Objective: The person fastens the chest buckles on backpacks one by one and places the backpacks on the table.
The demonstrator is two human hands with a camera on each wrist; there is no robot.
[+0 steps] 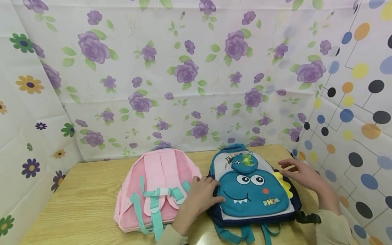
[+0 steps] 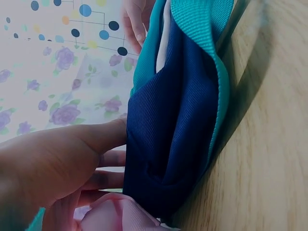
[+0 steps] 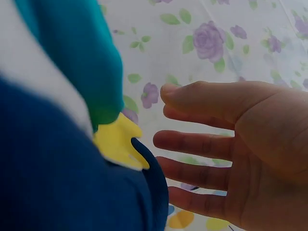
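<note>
A teal, white and navy backpack (image 1: 254, 194) with a cartoon dinosaur face lies front up on the table. Its round coin pouch (image 1: 244, 163) hangs near the top. My left hand (image 1: 202, 194) is at the backpack's left side; in the left wrist view the thumb and fingertips meet the navy side panel (image 2: 159, 125). On the opposite side my right hand (image 1: 303, 173) hovers by the yellow felt spikes (image 1: 283, 185). The right wrist view shows its fingers (image 3: 192, 142) spread and fairly straight, close to the navy edge, holding nothing.
Left of it, a pink backpack (image 1: 159, 163) lies with its shoulder straps and mint webbing up, partly behind my left forearm. Teal straps (image 1: 235, 234) and a black buckle (image 1: 307, 217) extend from the blue backpack. Patterned cloth (image 1: 183, 112) walls the wooden table (image 1: 85, 204).
</note>
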